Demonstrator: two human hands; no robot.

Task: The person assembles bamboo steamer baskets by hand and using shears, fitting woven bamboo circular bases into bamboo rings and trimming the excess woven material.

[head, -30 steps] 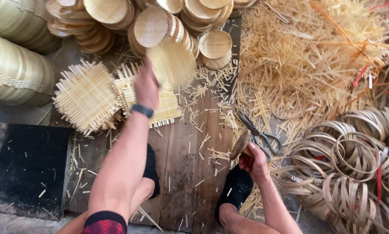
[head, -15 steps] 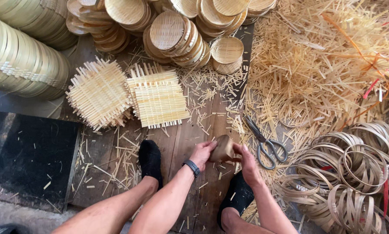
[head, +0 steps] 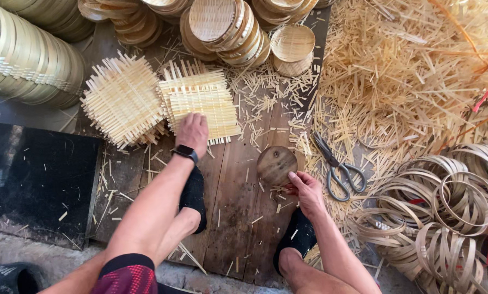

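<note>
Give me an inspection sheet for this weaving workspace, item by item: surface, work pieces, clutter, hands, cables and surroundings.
Surface: worn wooden boards, littered with strip offcuts.
Work pieces: two stacks of square woven mats; round wooden disc on the boards.
Clutter: scissors lying right of the disc; heap of loose bamboo strips; pile of bamboo hoops.
Hands: left hand rests on the near edge of the right mat stack; right hand touches the disc's lower edge.
Cables: nothing seen.
Surroundings: finished round baskets stacked at the top; rows of bamboo rims top left; black mat on the left.
</note>
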